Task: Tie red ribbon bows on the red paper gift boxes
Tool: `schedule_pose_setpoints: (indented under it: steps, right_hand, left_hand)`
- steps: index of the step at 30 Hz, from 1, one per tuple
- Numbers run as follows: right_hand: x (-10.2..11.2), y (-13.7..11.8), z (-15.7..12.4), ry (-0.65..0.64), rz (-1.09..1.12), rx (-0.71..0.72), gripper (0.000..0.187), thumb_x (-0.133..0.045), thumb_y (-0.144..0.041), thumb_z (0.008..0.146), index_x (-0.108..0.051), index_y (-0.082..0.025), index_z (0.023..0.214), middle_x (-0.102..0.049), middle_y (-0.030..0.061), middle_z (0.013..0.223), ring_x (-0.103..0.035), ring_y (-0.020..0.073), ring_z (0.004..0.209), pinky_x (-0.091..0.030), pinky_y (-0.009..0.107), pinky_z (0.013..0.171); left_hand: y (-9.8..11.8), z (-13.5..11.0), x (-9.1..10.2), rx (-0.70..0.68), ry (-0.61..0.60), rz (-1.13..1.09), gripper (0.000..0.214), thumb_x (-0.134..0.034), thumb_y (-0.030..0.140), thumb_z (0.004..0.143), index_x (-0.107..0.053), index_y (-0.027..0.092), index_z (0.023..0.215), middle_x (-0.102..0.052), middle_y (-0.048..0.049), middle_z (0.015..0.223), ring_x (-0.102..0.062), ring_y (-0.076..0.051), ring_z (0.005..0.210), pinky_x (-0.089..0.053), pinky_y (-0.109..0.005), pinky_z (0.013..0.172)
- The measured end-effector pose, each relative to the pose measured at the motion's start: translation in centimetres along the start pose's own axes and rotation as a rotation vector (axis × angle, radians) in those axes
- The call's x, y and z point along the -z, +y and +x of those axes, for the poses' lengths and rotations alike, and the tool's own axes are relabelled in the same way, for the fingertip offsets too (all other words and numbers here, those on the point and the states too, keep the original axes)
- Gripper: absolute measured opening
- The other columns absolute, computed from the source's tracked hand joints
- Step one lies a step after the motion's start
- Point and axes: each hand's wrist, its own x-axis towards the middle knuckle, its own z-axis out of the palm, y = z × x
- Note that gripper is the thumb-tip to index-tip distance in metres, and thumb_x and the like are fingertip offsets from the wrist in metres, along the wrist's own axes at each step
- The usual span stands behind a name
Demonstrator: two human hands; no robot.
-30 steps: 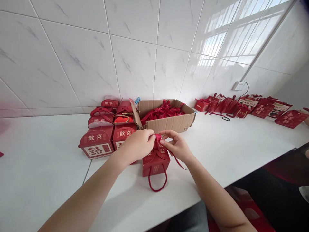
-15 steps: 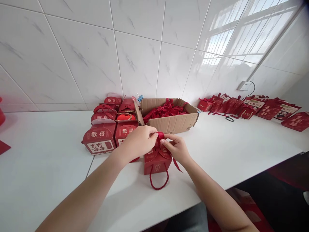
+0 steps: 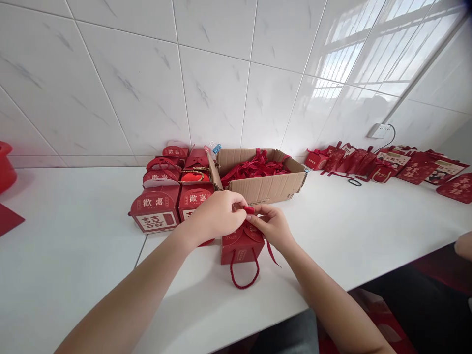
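A small red gift box (image 3: 241,246) stands on the white table in front of me, its corded rope handle (image 3: 245,285) hanging toward me. Above its top, my left hand (image 3: 226,211) is closed, with thumb and fingers pinching a red ribbon (image 3: 249,210). My right hand (image 3: 272,223) pinches the same ribbon from the other side. One ribbon tail hangs down at the box's right side. My fingers hide part of the ribbon and the top of the box.
Several red boxes (image 3: 155,211) stand in rows to the left. Behind my hands is a cardboard box (image 3: 269,189) full of red ribbons (image 3: 254,169). Farther right are red bags (image 3: 416,167), scissors (image 3: 354,182) and a power strip (image 3: 379,130). A red container (image 3: 5,167) sits at the left edge.
The ribbon loop that stood up between my fingers is now lower and folded, with my left fingers curled closer over it. A bit of another person's skin has appeared at the right edge.
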Motion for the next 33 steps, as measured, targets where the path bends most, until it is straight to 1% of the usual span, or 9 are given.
schedule_pose_setpoints:
  steps: [3, 6, 10, 12, 15, 21, 26, 31, 33]
  right_hand:
    - [-0.1, 0.0, 0.0, 0.005, -0.018, 0.012, 0.031, -0.072, -0.046, 0.071, -0.067, -0.017, 0.078, -0.065, 0.0023, 0.073, -0.055, 0.0106, 0.057, -0.046, 0.024, 0.053]
    - [-0.1, -0.1, 0.0, 0.002, -0.011, 0.038, 0.029, -0.072, -0.045, 0.071, -0.066, -0.017, 0.077, -0.065, 0.0026, 0.075, -0.056, 0.0103, 0.060, -0.046, 0.024, 0.055]
    - [0.3, -0.2, 0.0, -0.073, 0.046, 0.013, 0.029, -0.072, -0.044, 0.073, -0.069, -0.017, 0.084, -0.067, 0.0033, 0.080, -0.057, 0.0103, 0.062, -0.046, 0.023, 0.055]
    - [0.5, -0.2, 0.0, -0.100, 0.045, -0.004, 0.032, -0.070, -0.046, 0.075, -0.071, -0.018, 0.090, -0.066, 0.0020, 0.076, -0.053, 0.0084, 0.057, -0.042, 0.021, 0.049]
    - [0.7, -0.2, 0.1, -0.112, 0.005, -0.001, 0.036, -0.065, -0.050, 0.078, -0.072, -0.018, 0.094, -0.060, -0.0008, 0.065, -0.042, 0.0052, 0.048, -0.032, 0.018, 0.040]
    - [1.0, -0.4, 0.1, -0.156, 0.046, -0.086, 0.036, -0.069, -0.050, 0.075, -0.069, -0.016, 0.087, -0.056, -0.0027, 0.060, -0.034, 0.0032, 0.041, -0.023, 0.018, 0.034]
    - [1.1, -0.5, 0.1, -0.163, 0.091, -0.128, 0.037, -0.071, -0.049, 0.073, -0.065, -0.016, 0.089, -0.057, -0.0027, 0.062, -0.034, 0.0030, 0.042, -0.021, 0.017, 0.034]
    - [1.1, -0.9, 0.0, -0.191, 0.060, -0.128, 0.038, -0.070, -0.047, 0.075, -0.069, -0.017, 0.098, -0.055, -0.0030, 0.062, -0.032, 0.0033, 0.044, -0.022, 0.018, 0.036]
    - [1.1, -1.0, -0.1, -0.200, 0.053, -0.119, 0.035, -0.069, -0.046, 0.076, -0.071, -0.017, 0.096, -0.052, -0.0038, 0.059, -0.030, 0.0031, 0.043, -0.022, 0.019, 0.037]
  left_hand:
    - [-0.2, 0.2, -0.1, -0.012, 0.011, 0.002, 0.017, -0.053, 0.029, 0.076, -0.067, 0.024, 0.083, -0.066, -0.0003, 0.077, -0.057, -0.015, 0.060, -0.036, -0.023, 0.047]
    - [-0.4, 0.5, -0.3, -0.051, 0.058, 0.024, 0.018, -0.053, 0.034, 0.080, -0.067, 0.023, 0.081, -0.067, -0.0003, 0.079, -0.059, -0.015, 0.063, -0.040, -0.025, 0.051]
    - [-0.5, 0.7, -0.5, -0.104, 0.114, 0.016, 0.019, -0.052, 0.035, 0.085, -0.067, 0.024, 0.082, -0.068, 0.0012, 0.083, -0.061, -0.015, 0.072, -0.043, -0.025, 0.058]
    - [-0.4, 0.6, -0.5, -0.125, 0.122, 0.005, 0.019, -0.052, 0.034, 0.085, -0.068, 0.024, 0.082, -0.068, 0.0015, 0.084, -0.061, -0.015, 0.075, -0.044, -0.025, 0.060]
    - [-0.3, 0.5, -0.4, -0.130, 0.135, -0.001, 0.019, -0.052, 0.032, 0.086, -0.068, 0.024, 0.082, -0.069, 0.0016, 0.083, -0.061, -0.015, 0.076, -0.044, -0.025, 0.061]
    - [-0.3, 0.7, -0.6, -0.136, 0.131, -0.010, 0.019, -0.053, 0.033, 0.085, -0.069, 0.024, 0.082, -0.069, 0.0005, 0.084, -0.061, -0.016, 0.076, -0.045, -0.026, 0.063]
    - [-0.6, 0.9, -0.9, -0.151, 0.144, 0.002, 0.017, -0.054, 0.033, 0.083, -0.069, 0.024, 0.081, -0.068, 0.0004, 0.084, -0.060, -0.016, 0.075, -0.045, -0.026, 0.062]
    - [-0.6, 0.9, -0.9, -0.133, 0.137, -0.004, 0.018, -0.055, 0.034, 0.082, -0.070, 0.025, 0.081, -0.068, 0.0006, 0.084, -0.061, -0.016, 0.075, -0.045, -0.026, 0.062]
    - [-0.6, 0.9, -0.8, -0.126, 0.142, -0.005, 0.017, -0.055, 0.034, 0.082, -0.069, 0.024, 0.080, -0.068, 0.0008, 0.084, -0.061, -0.017, 0.075, -0.046, -0.026, 0.063]
